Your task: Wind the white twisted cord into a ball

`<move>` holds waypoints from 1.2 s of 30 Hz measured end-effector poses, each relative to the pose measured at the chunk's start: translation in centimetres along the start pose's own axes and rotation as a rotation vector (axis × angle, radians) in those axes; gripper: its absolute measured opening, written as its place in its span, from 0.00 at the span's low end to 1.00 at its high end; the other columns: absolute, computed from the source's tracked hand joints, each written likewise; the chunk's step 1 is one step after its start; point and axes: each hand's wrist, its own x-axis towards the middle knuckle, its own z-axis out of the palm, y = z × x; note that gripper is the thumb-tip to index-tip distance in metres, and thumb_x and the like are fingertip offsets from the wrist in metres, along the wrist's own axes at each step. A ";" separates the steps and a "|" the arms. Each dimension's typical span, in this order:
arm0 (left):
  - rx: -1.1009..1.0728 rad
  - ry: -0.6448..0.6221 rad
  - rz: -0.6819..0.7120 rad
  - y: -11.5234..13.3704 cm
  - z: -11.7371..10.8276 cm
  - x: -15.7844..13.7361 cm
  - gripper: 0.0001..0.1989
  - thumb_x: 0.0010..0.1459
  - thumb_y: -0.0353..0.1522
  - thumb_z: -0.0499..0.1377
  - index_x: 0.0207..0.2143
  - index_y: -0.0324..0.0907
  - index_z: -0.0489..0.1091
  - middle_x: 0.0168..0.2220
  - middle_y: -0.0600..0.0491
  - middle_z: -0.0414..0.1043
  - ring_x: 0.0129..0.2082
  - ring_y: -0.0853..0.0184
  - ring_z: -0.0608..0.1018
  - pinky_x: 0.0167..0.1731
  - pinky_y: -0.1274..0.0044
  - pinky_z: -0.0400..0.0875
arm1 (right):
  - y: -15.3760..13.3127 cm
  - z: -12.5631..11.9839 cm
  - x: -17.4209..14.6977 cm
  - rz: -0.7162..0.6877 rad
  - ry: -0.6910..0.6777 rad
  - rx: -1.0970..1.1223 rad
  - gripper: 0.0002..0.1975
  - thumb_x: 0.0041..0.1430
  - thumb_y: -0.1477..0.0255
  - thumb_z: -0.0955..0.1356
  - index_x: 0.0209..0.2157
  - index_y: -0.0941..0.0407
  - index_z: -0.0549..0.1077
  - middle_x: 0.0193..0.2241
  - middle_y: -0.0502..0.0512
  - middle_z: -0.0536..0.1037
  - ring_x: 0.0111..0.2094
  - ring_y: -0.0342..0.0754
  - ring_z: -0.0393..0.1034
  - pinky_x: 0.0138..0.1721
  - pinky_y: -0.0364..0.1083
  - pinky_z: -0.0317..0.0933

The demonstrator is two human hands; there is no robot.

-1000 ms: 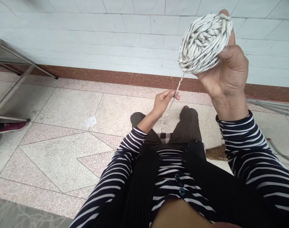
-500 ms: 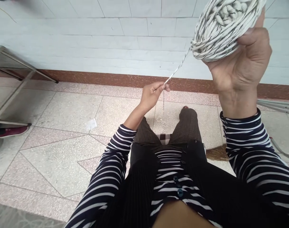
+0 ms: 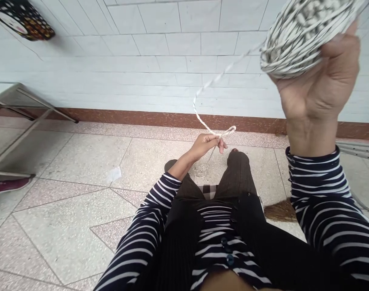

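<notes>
My right hand (image 3: 326, 76) is raised at the upper right, its fingers wrapped round a large ball of white cord with dark flecks (image 3: 305, 38). From the ball's left end a strand of the same cord (image 3: 216, 79) runs down in a slack curve. My left hand (image 3: 204, 146) pinches that strand low in front of my legs, and a small loop sticks out beyond the fingertips. Below the pinch the cord drops towards the floor, where thin coils (image 3: 201, 170) lie between my feet.
A metal-legged table (image 3: 20, 95) stands at the left by the white tiled wall (image 3: 160, 44). A dark patterned bag (image 3: 23, 20) hangs above it. On the floor are a scrap of white paper (image 3: 114, 174) and broom bristles (image 3: 279, 211). A person's maroon shoe (image 3: 10, 185) shows at far left.
My left hand has come down and slightly right, and the strand has gone from taut to slack with a small loop. The ball has shifted a little right. The view has tilted up.
</notes>
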 end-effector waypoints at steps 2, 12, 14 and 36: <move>0.068 0.065 -0.060 -2.2 -1.0 0.1 0.18 0.66 0.42 0.60 0.28 0.42 0.79 0.31 0.48 0.83 0.46 0.58 0.86 0.58 0.65 0.76 | 1.8 0.0 -0.1 -0.180 -0.076 0.013 0.37 0.54 0.71 0.71 0.63 0.27 0.68 0.64 0.32 0.78 0.77 0.51 0.58 0.75 0.62 0.62; 0.557 0.344 -0.432 -11.3 -3.9 -1.7 0.05 0.58 0.32 0.62 0.34 0.43 0.79 0.40 0.48 0.85 0.45 0.56 0.84 0.55 0.66 0.77 | 10.7 -5.1 1.0 0.226 -0.020 -0.060 0.27 0.47 0.72 0.77 0.50 0.42 0.74 0.59 0.46 0.80 0.68 0.60 0.71 0.57 0.69 0.80; 0.594 0.358 -0.396 -11.0 -3.8 -1.4 0.07 0.60 0.34 0.63 0.38 0.42 0.81 0.44 0.45 0.85 0.49 0.53 0.84 0.58 0.63 0.75 | 11.5 -5.5 0.6 0.275 -0.025 -0.074 0.27 0.47 0.72 0.76 0.51 0.42 0.75 0.60 0.46 0.80 0.68 0.60 0.71 0.57 0.69 0.80; 0.249 0.389 -0.080 -10.4 -0.9 0.5 0.17 0.70 0.35 0.62 0.26 0.40 0.75 0.27 0.54 0.78 0.33 0.66 0.79 0.43 0.73 0.75 | 15.4 -6.5 -5.5 0.415 0.028 -0.014 0.29 0.45 0.66 0.75 0.51 0.40 0.75 0.57 0.49 0.82 0.69 0.63 0.68 0.58 0.73 0.77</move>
